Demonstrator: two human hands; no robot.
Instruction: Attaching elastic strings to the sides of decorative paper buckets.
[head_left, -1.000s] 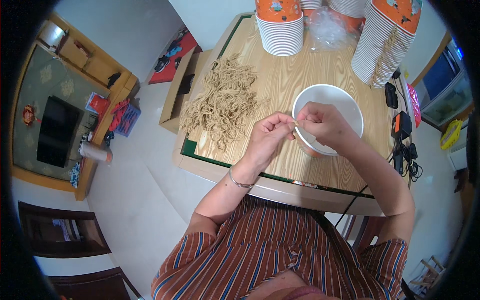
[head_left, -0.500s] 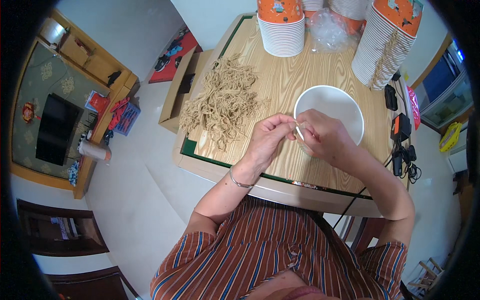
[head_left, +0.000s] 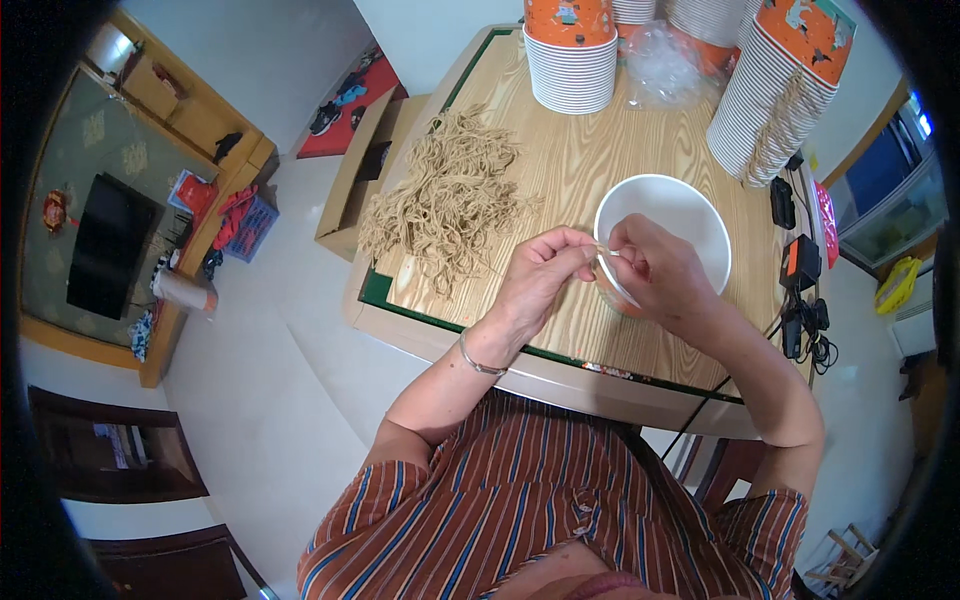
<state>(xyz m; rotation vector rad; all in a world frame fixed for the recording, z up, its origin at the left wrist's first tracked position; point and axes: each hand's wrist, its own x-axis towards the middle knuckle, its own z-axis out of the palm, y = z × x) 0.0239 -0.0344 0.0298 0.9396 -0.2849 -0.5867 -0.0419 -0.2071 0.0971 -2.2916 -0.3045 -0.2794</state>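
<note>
A large white-lined paper bucket (head_left: 690, 215) with an orange outside stands upright on the wood-grain table. Both hands meet at its near left rim. Thumb and forefinger of my left hand (head_left: 540, 275) pinch a thin pale strand of twine (head_left: 604, 250) just outside the rim. My right hand (head_left: 665, 270) is closed on the same strand, its fingers bent down over the bucket's edge and partly hiding it. Left of the hands lies a loose heap of tan twine (head_left: 450, 195).
Nested bucket stacks (head_left: 570, 65) stand at the far edge. Another tall stack (head_left: 770, 110) at the right has twine strands hanging down its side. Between them sits a crumpled clear plastic bag (head_left: 662, 75). Black adapters and cables (head_left: 795, 300) run along the right edge; an open cardboard box (head_left: 355, 180) stands left.
My fingers have shifted slightly at the bucket's rim, the right hand turning a little. The pale strand between the fingertips now lies more level. Both hands keep their pinch.
</note>
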